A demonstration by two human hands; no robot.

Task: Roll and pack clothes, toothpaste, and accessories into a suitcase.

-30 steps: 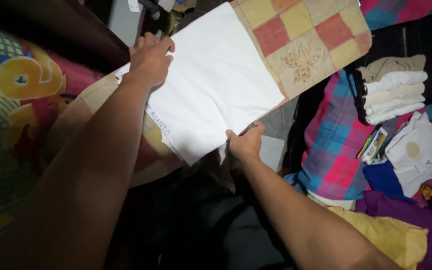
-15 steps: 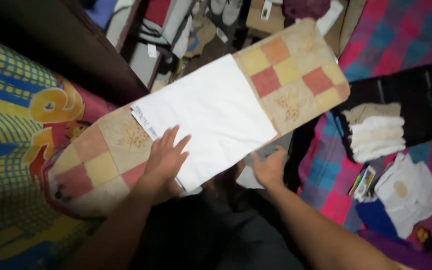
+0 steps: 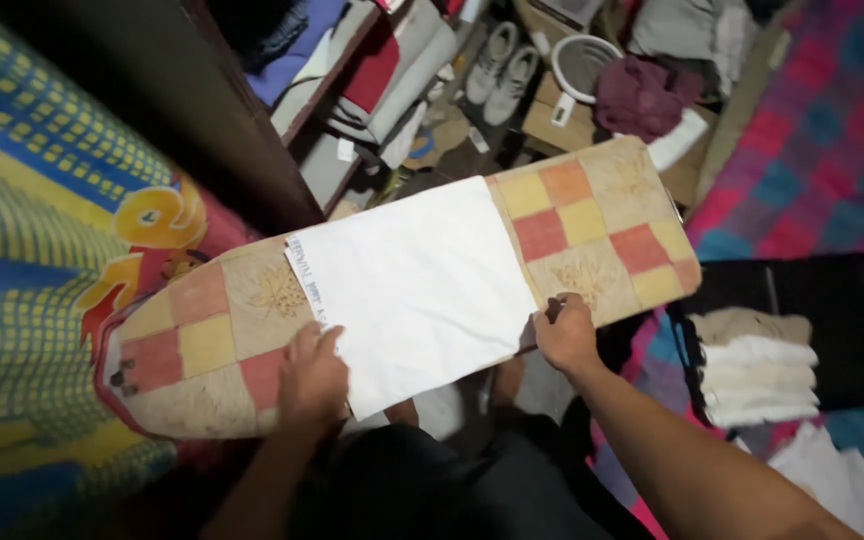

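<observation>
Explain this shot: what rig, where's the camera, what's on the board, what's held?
There is no machine here: a person works with two bare hands, and one camera on their head looks down. An ironing board with a checked cover lies across the view. A white folded cloth is spread flat on it. The left hand rests on the cloth's near left corner; the right hand grips its right edge. To the right sits a stack of folded clothes. A pair of shoes stands beyond the board.

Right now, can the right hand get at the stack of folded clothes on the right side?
Probably yes. The right hand rests at the near edge of the ironing board, beside the white cloth. The stack of folded clothes lies to its right, with nothing visible between them.
</observation>
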